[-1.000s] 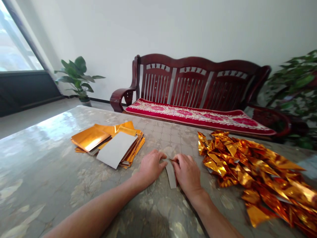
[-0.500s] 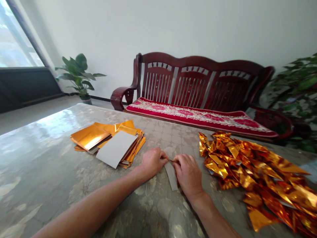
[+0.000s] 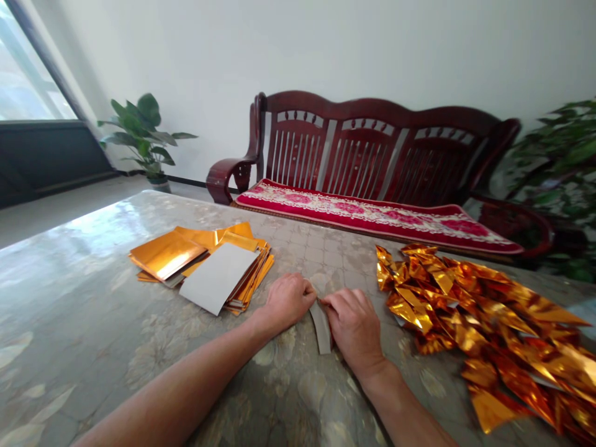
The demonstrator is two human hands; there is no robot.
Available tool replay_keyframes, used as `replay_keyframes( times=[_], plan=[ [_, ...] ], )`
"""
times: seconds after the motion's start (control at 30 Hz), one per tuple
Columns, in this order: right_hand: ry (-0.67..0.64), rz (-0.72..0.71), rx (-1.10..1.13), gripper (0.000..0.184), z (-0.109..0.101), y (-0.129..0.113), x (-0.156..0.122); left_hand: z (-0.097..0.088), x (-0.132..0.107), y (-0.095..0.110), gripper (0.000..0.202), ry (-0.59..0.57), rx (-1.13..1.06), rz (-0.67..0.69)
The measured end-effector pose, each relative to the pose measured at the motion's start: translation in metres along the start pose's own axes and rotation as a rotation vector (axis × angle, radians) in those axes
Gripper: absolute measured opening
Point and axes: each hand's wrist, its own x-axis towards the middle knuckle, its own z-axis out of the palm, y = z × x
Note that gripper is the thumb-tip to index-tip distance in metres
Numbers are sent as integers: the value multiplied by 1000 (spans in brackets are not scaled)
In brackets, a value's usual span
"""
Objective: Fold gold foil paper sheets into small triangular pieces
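Observation:
Both my hands rest on the marble-patterned table (image 3: 93, 323), working one narrow folded strip of paper (image 3: 321, 329) that shows its grey back. My left hand (image 3: 286, 302) has its fingers curled and pinches the strip's far end from the left. My right hand (image 3: 354, 326) is closed over the strip's right side, its fingertips meeting the left hand's at the far end. To the left lies a stack of flat gold foil sheets (image 3: 205, 267), the top one grey side up. To the right spreads a pile of folded gold foil pieces (image 3: 475, 323).
A dark red wooden bench (image 3: 372, 155) with a red patterned cushion (image 3: 372, 217) stands behind the table. A potted plant (image 3: 144, 139) sits at the back left by a window, and another plant (image 3: 559, 174) at the right edge.
My hands have stayed on the strip, with the fingers closing more tightly over its far end. The view has shifted slightly; the foil stack and the pile lie as before.

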Motion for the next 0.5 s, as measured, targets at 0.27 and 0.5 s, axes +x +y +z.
replay_keyframes(
  times=[0.27,0.5],
  plan=[
    [-32,-25,-67,16,-2,-2,0,-8,0,3,30,-30,1,28],
    [-22,-35,-75,15,-1,-3,-1,-9,4,1,31,-53,39,15]
  ],
)
